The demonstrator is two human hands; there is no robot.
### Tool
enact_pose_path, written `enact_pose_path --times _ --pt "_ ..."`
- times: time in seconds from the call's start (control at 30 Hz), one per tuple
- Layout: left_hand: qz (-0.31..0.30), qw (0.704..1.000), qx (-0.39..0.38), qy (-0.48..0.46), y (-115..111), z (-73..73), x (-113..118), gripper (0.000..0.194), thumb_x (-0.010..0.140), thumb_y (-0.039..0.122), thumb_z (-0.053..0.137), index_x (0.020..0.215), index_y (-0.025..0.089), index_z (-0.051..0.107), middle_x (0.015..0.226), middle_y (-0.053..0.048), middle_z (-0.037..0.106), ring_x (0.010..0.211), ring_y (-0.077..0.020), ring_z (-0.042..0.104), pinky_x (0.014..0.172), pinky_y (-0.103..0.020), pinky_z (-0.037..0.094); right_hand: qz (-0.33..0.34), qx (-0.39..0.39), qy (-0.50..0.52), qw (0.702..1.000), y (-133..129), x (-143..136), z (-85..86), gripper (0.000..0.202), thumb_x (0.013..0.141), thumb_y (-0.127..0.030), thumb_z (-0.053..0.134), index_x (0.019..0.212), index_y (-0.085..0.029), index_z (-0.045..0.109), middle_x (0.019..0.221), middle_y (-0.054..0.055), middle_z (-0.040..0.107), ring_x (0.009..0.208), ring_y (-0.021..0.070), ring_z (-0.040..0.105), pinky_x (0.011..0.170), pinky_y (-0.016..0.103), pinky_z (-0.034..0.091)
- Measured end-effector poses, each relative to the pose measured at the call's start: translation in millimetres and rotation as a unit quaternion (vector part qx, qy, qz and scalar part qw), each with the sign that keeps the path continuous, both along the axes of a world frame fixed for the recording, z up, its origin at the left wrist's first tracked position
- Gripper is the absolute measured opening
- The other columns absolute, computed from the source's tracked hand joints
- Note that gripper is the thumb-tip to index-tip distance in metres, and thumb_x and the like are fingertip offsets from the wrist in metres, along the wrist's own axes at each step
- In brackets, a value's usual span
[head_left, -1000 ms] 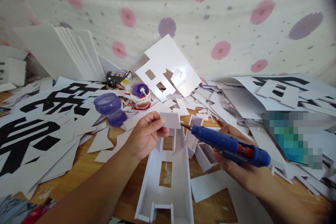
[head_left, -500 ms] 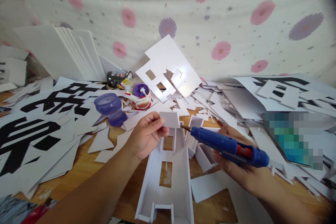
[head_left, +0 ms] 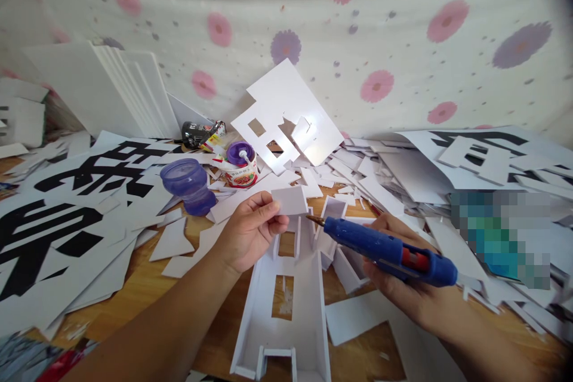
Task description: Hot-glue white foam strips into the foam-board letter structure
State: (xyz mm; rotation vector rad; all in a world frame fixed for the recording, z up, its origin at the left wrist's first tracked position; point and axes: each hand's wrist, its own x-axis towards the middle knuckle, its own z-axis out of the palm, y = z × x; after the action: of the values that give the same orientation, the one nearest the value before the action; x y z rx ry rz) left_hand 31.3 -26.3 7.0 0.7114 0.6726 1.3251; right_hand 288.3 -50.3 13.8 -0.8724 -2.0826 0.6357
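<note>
Between the thumb and fingers of my left hand (head_left: 256, 224) is a small white rectangular foam board piece (head_left: 290, 200), held up over the work. My right hand (head_left: 403, 277) grips a blue glue gun (head_left: 385, 248), its metal nozzle pointing left close to the lower right corner of the piece. Whether the tip touches it I cannot tell. Below my hands lies a long white foam board letter shell (head_left: 308, 298) with upright side walls and rectangular openings. Smaller white walled sections (head_left: 351, 268) adjoin its far right side.
A translucent purple cup (head_left: 185, 185) and a paper food bowl (head_left: 239, 173) stand behind my left hand. Black-and-white lettered sheets (head_left: 76, 221) lie left. A white cut-out panel (head_left: 290, 101) leans at the back. White offcuts (head_left: 371, 185) litter the wooden table (head_left: 362, 355); a pixelated patch covers something at right.
The foam board piece has tilted slightly in my left hand. The glue gun has shifted very slightly left, its nozzle still near the piece's corner.
</note>
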Motion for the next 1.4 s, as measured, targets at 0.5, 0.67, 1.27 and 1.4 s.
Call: enact_pose_path --times 0.5,0.67,1.27,1.4 --pt "-0.14 0.988 0.015 0.071 -10 5.5 1 0.026 0.072 0.034 0.078 0.071 0.013 0.063 0.048 0.001 0.055 0.034 -0.0053 0.044 0.034 -0.013 0.033 -0.048 0.068 0.007 0.996 1 -3 6.8 0.018 0.088 -0.021 0.051 0.07 -0.023 0.051 0.068 0.001 0.05 0.06 0.0158 0.05 0.053 0.031 0.041" --pt "-0.124 0.99 -0.01 0.07 -13 8.3 4 0.028 0.07 0.034 0.08 0.068 0.013 0.061 0.047 0.002 0.052 0.034 -0.0032 0.039 0.035 -0.012 0.031 -0.026 0.07 -0.021 0.997 2 -1 4.1 0.017 0.088 -0.017 0.05 0.072 -0.023 0.05 0.068 0.0 0.05 0.063 0.0163 0.05 0.056 0.031 0.041" --pt "-0.121 0.99 -0.024 0.061 -13 7.1 9 0.024 0.07 0.031 0.081 0.072 0.015 0.064 0.044 0.004 0.048 0.036 -0.0035 0.036 0.034 -0.011 0.029 0.01 0.145 -0.064 0.987 4 -4 11.4 0.015 0.086 -0.013 0.049 0.079 -0.027 0.045 0.062 0.0 0.051 0.064 0.0207 0.049 0.055 0.034 0.04" --pt "-0.125 0.989 -0.027 0.068 -13 5.4 8 0.026 0.07 0.032 0.08 0.071 0.015 0.06 0.045 0.004 0.05 0.034 -0.0033 0.037 0.035 -0.012 0.027 -0.013 0.16 -0.056 0.985 3 -4 10.6 0.014 0.086 -0.013 0.048 0.084 -0.026 0.048 0.062 0.0 0.05 0.066 0.0197 0.049 0.055 0.031 0.042"
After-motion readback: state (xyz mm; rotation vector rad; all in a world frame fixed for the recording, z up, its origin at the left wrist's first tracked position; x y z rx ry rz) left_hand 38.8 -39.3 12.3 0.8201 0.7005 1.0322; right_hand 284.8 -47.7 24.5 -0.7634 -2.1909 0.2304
